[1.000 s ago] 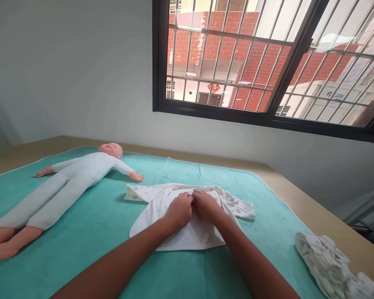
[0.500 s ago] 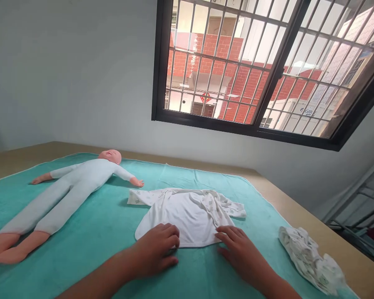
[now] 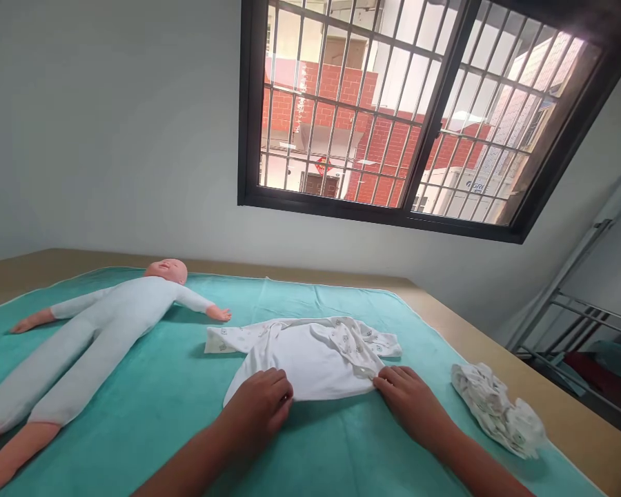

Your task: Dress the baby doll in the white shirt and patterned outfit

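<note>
A white baby garment (image 3: 310, 352) with a small print lies spread on the teal blanket (image 3: 150, 407). My left hand (image 3: 256, 407) rests at its near left hem corner, fingers curled onto the cloth edge. My right hand (image 3: 408, 400) is at the near right hem corner, fingertips pinching the edge. A baby doll (image 3: 98, 324) in a pale suit lies on its back to the left, arms spread, one hand close to the garment's sleeve.
A crumpled white printed cloth (image 3: 497, 407) lies at the blanket's right edge. The blanket covers a tan table (image 3: 460, 331) against a grey wall. A barred window (image 3: 393, 117) is above. A metal rack (image 3: 579, 324) stands to the right.
Both hands slid from the middle of the garment down to its near hem, apart to the two corners, and now curl onto the edge. The view shifted rightward.
</note>
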{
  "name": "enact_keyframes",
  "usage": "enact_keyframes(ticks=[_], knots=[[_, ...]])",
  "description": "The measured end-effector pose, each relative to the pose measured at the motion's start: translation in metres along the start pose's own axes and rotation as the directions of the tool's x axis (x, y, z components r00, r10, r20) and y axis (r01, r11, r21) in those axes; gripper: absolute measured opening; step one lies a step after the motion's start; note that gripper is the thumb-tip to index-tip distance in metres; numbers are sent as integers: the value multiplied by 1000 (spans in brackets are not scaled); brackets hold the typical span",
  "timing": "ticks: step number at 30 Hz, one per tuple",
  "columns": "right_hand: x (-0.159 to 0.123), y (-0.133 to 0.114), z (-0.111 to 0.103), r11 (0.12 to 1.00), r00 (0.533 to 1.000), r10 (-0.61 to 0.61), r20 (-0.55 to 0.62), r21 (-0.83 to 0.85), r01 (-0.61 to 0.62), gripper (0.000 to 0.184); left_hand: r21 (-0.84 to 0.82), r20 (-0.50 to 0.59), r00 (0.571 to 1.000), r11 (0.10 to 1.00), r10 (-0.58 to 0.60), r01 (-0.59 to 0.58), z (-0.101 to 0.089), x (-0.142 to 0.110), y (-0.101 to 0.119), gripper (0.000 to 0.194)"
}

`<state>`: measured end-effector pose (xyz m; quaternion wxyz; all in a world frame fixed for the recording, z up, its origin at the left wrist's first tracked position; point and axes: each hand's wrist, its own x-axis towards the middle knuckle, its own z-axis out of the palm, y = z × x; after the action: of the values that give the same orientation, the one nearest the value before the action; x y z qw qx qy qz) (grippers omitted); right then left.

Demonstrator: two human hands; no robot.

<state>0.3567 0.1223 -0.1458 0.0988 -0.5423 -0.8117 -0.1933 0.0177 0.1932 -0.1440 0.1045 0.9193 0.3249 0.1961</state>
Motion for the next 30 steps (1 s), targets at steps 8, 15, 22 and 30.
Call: enact_keyframes(ticks=[8,15,22,30], knots=[[-16,-1,-15,998,999,41,24,54,-42,19,33,40,995,995,95,-97,-10,-5,4,11],[-11,-17,-25,959,994,91,65,263,-105,16,99,67,994,991,84,-91,-4,-7,0,31],[49,-55,-13,773,946,244,213,546,-322,33,-59,-191,980,997,-50,39,0,1,-10,31],[145,13,46,807,845,509,167,250,-535,38,93,-521,845,977,-118,194,4,5,-84,27]])
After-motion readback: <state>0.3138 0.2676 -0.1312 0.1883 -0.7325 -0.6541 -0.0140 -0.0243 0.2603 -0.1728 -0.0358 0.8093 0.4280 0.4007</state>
